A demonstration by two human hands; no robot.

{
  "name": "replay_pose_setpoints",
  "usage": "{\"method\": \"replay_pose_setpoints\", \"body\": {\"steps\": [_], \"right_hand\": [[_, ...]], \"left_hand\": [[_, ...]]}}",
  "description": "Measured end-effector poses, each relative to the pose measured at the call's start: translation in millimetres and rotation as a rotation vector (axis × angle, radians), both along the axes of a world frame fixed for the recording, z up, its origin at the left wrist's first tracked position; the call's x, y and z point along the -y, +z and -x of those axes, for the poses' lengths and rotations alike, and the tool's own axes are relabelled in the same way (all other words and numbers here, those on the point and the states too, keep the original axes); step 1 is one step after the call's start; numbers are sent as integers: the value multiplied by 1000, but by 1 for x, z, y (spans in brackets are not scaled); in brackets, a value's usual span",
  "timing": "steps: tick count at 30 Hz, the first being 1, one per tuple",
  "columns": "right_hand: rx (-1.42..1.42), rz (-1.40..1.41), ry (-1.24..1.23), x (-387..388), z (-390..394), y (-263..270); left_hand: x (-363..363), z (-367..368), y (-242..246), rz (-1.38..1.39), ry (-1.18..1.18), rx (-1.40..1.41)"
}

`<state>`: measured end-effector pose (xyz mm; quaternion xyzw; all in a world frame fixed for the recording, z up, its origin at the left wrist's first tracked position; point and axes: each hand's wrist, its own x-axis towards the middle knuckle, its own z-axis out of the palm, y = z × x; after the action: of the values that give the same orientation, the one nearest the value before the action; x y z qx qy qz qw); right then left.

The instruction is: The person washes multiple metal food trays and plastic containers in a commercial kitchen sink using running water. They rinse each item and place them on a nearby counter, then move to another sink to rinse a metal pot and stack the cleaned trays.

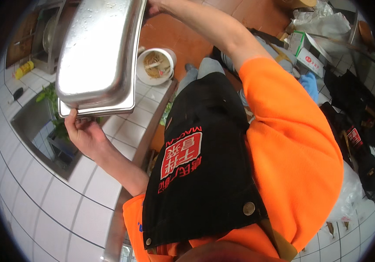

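Stacked stainless steel food pans (97, 55) are held bottom up over the tiled counter at the upper left, with water drops on the upper pan's base. My left hand (86, 131) grips the rims at their near end, the thumb on top and fingers curled underneath. At the far right side, my right hand (154, 8) reaches the pans with its arm stretched out; the pans and the frame's edge hide part of its fingers. Below the pans lies a sink (36, 131) with green leafy vegetables (58, 122), partly covered by them.
A white bucket (141, 73) holding food scraps stands right of the pans. A yellow bottle (24, 69) and a black-ended tool (17, 94) lie beyond the sink. At right are a cardboard box (310, 60), plastic bags (322, 21), a blue glove (309, 85) and black aprons (354, 137).
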<state>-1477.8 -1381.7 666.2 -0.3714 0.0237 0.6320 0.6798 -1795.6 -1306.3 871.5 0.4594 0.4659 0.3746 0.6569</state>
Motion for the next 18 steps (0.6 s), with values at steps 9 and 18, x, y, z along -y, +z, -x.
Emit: {"method": "replay_pose_setpoints", "body": {"steps": [9,18], "right_hand": [[31,9,-54,-46,-135,-3],[23,9,-201,-67,-238,-11]], "left_hand": [[-61,-148,-4,56,-46,-37],[-143,-278,-15,46,-234,-33]]}}
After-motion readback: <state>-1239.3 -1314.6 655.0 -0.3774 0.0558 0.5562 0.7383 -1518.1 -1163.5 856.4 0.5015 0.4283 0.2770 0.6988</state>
